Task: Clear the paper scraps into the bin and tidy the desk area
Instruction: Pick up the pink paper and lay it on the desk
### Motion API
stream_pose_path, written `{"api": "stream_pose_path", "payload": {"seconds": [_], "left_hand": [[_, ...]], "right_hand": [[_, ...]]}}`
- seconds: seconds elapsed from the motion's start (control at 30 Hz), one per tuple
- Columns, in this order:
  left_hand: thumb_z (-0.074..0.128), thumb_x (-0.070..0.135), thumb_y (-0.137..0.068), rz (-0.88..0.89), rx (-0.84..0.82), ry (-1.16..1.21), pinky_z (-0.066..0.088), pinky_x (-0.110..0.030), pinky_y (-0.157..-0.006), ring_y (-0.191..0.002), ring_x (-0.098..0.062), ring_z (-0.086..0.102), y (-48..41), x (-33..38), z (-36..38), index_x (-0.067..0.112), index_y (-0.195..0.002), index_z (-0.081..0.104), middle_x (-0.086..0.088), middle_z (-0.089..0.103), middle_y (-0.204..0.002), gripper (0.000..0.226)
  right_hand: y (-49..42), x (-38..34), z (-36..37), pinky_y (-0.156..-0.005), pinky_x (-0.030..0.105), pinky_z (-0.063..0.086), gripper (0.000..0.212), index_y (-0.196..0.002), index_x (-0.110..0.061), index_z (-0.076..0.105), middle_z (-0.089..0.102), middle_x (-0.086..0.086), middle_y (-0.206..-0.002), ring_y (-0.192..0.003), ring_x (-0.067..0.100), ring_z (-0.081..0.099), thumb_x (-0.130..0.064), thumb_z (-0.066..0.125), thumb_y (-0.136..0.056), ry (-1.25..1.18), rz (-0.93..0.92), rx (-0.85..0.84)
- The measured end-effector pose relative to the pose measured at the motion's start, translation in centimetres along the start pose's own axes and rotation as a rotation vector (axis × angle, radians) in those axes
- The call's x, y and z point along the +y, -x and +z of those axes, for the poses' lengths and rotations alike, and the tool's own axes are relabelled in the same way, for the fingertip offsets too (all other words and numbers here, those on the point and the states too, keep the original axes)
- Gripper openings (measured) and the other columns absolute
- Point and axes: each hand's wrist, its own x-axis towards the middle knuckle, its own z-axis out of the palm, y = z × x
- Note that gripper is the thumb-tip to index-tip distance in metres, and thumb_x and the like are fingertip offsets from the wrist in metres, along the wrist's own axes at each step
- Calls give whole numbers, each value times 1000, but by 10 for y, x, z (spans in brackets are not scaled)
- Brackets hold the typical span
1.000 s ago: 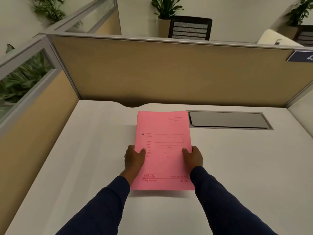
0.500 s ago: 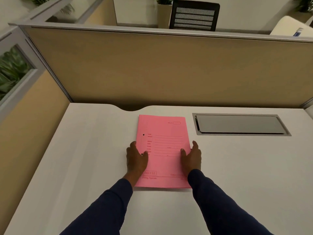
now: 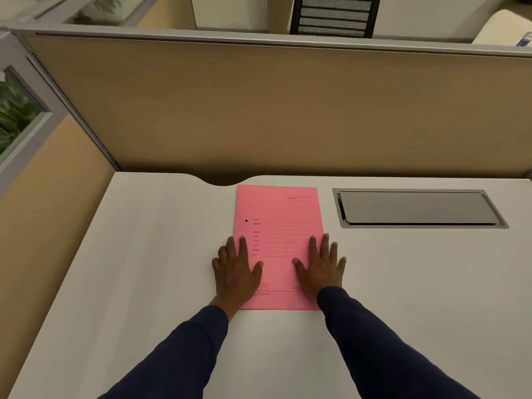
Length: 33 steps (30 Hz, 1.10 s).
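Observation:
A pink file folder (image 3: 277,223) lies flat on the white desk (image 3: 144,269), its far edge close to the partition. My left hand (image 3: 234,269) rests palm down on the folder's left edge, fingers spread, partly on the desk. My right hand (image 3: 321,267) lies flat on the folder's right edge in the same way. Neither hand grips anything. No paper scraps or bin are in view.
A grey cable hatch (image 3: 417,208) is set into the desk right of the folder. Tan partition walls (image 3: 288,110) close off the back and left. A cable notch (image 3: 227,181) cuts the desk's back edge. A black chair (image 3: 334,15) stands beyond the partition.
The folder has been slid away from me toward the partition and laid flat. Both hands went from pinching its sides to lying flat with fingers spread.

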Motion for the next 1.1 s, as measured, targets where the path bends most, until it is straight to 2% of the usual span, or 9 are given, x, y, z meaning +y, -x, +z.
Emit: {"api": "stream_pose_path", "payload": {"seconds": [0.27, 0.43, 0.6, 0.9, 1.1], "left_hand": [[40, 59, -96, 13, -47, -31, 27, -48, -112, -142, -33, 24, -5, 0, -3, 16, -158, 11, -14, 17, -161, 81], [43, 57, -96, -8, -53, 50, 27, -47, -113, -141, -33, 26, 8, -3, -7, 15, -158, 13, -14, 21, -159, 80], [46, 56, -95, -47, -63, 116, 29, -46, -111, -139, -33, 28, 34, -2, -10, 15, -157, 15, -15, 24, -155, 80], [49, 54, -95, -20, -31, 123, 33, -46, -108, -136, -33, 30, 121, 9, -17, 15, -156, 19, -15, 27, -153, 79], [47, 56, -95, -28, -13, 120, 31, -47, -111, -142, -34, 25, 205, 18, -17, 16, -157, 17, -16, 22, -159, 80]], "right_hand": [[-12, 5, -15, -122, 59, 9, 83, -159, -24, -4, -16, 8, -167, -154, 36, -5, -62, 37, -97, -10, -15, -51], [4, 10, -19, -120, 56, 22, 86, -159, -21, -1, -9, 13, -167, -153, 37, 8, -61, 43, -97, -89, 3, -32], [33, 11, -17, -118, 55, 29, 87, -159, -20, 1, -4, 14, -168, -152, 38, 16, -60, 45, -96, -129, 0, -15], [120, 29, -10, -117, 54, 31, 84, -160, -19, 0, -1, 15, -168, -151, 38, 17, -59, 42, -98, -152, -37, -1], [196, 50, -4, -116, 53, 31, 83, -160, -20, 0, -1, 14, -168, -152, 36, 16, -61, 39, -98, -129, -65, 33]]}}
